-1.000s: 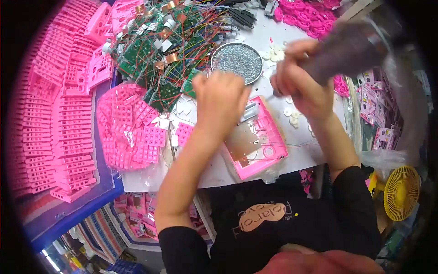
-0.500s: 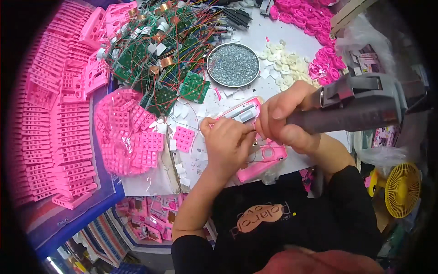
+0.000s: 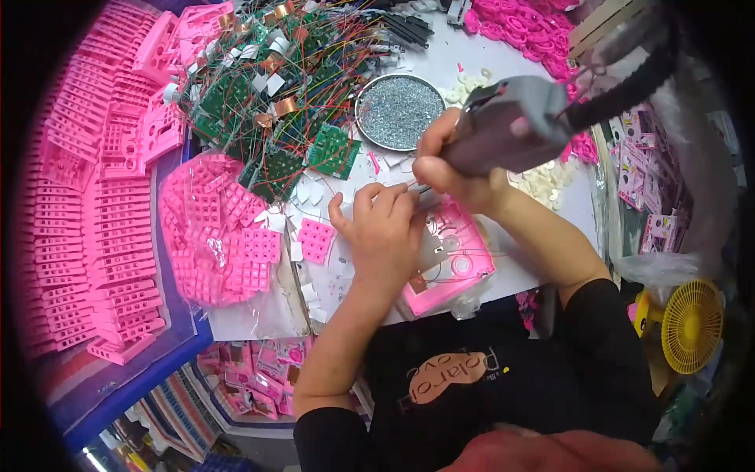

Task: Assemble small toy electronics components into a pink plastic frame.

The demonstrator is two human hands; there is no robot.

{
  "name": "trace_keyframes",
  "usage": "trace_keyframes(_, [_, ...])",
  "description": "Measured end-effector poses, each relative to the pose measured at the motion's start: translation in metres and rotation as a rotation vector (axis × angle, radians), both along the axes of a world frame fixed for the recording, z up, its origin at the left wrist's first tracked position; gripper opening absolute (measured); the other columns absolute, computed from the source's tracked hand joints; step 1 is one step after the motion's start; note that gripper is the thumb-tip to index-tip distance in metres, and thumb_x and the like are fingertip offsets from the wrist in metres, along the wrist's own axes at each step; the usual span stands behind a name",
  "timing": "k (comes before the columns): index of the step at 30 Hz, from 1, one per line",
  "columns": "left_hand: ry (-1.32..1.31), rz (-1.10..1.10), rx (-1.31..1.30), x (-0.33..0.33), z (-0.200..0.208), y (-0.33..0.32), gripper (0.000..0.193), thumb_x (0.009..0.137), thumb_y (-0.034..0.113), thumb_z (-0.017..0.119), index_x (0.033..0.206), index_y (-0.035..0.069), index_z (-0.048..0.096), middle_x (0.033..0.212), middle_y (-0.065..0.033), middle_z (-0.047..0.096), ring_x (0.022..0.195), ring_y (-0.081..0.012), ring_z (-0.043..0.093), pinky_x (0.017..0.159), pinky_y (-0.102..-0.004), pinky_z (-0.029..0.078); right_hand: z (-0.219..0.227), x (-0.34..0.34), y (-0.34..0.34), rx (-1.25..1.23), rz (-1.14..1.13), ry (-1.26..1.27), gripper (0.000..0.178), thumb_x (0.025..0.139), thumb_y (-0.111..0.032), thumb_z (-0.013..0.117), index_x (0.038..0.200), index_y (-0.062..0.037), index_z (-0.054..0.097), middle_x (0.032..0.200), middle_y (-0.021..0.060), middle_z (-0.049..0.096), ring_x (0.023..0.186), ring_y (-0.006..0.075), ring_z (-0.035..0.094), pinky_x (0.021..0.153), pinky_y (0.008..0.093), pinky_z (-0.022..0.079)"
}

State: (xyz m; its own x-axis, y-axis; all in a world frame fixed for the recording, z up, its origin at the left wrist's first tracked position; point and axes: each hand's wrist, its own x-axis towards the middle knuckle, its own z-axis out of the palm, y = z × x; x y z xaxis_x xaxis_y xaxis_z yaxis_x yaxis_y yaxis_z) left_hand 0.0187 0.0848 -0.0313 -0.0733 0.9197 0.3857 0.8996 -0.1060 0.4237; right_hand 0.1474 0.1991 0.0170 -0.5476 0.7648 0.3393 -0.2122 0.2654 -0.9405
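Note:
My right hand (image 3: 456, 175) is wrapped round a dark grey, corded electric screwdriver (image 3: 511, 130), tilted with its tip down toward the far side of a pink plastic housing (image 3: 476, 236). The housing lies open on the table in front of me, with thin wires and a round pink ring inside. Over its left and far part rests my left hand (image 3: 383, 232), fingers apart, its index fingertip close to the screwdriver's tip. That hand hides the parts beneath it, and the tip's exact contact point cannot be made out.
A round tin of small screws (image 3: 401, 112) stands beyond my hands. Wired green circuit boards (image 3: 334, 149) heap up at far left, near a bag of pink keypads (image 3: 212, 228). Stacked pink housings (image 3: 118, 220) fill the left. Cream discs (image 3: 543, 185) lie right, a yellow fan (image 3: 692, 326) lower right.
My right hand has moved the screwdriver away from me and a little left, swinging its body more upright. My left hand has left its pinch and spread its fingers, slightly farther out.

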Motion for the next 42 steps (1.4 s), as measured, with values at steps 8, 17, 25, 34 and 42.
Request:
trace_keyframes(8, [-0.176,-0.161,-0.127,-0.007,0.001,0.014,0.033,0.083,0.020,0.073,0.113,0.009,0.066,0.113,-0.0071,0.064,0.112,-0.0292,0.059,0.107,-0.0599,0.029,0.010,0.001,0.021,-0.083,0.294,-0.218,0.042,0.079,-0.033,0.081,0.107,-0.0061,0.064,0.093,0.0034,0.063,0.090,0.0169,0.061,0.083,0.0341,0.049])
trace_keyframes(17, [-0.331,-0.008,-0.038,-0.064,0.106,-0.094,0.039,0.091,0.017,0.058,0.127,0.003,0.054,0.131,-0.0196,0.058,0.122,-0.0336,0.056,0.105,-0.0448,0.045,0.001,0.185,0.160,0.620,-0.135,-1.040,0.022,0.084,-0.022,0.073,0.101,-0.0088,0.074,0.100,0.0077,0.074,0.086,0.0234,0.068,0.076,0.0395,0.055])
trace_keyframes(25, [0.236,-0.091,-0.783,-0.140,0.164,-0.281,0.075,0.082,0.029,0.080,0.139,-0.007,0.047,0.116,-0.0331,0.058,0.102,-0.0523,0.057,0.087,-0.0560,0.048,-0.020,0.193,0.135,0.673,-0.275,-1.522,0.017,0.077,-0.023,0.068,0.084,-0.0079,0.073,0.077,0.0125,0.072,0.075,0.0336,0.070,0.069,0.0475,0.055])
trace_keyframes(34, [-0.388,-0.314,-0.158,-0.010,0.028,-0.060,0.064,0.078,0.011,0.080,0.134,0.000,0.052,0.137,-0.0259,0.052,0.125,-0.0449,0.053,0.109,-0.0480,0.041,0.036,0.112,-0.004,0.694,0.506,-0.702,0.013,0.082,-0.012,0.071,0.092,-0.0075,0.064,0.070,0.0093,0.064,0.063,0.0306,0.065,0.057,0.0421,0.050])
trace_keyframes(42, [-0.440,-0.264,-0.050,0.028,-0.001,-0.053,0.051,0.076,0.017,0.082,0.119,0.001,0.060,0.119,-0.0188,0.057,0.111,-0.0396,0.057,0.098,-0.0491,0.045,0.006,0.086,-0.042,0.112,0.287,-0.603,0.013,0.081,-0.010,0.071,0.089,-0.0062,0.062,0.071,0.0120,0.062,0.064,0.0343,0.064,0.058,0.0438,0.051])
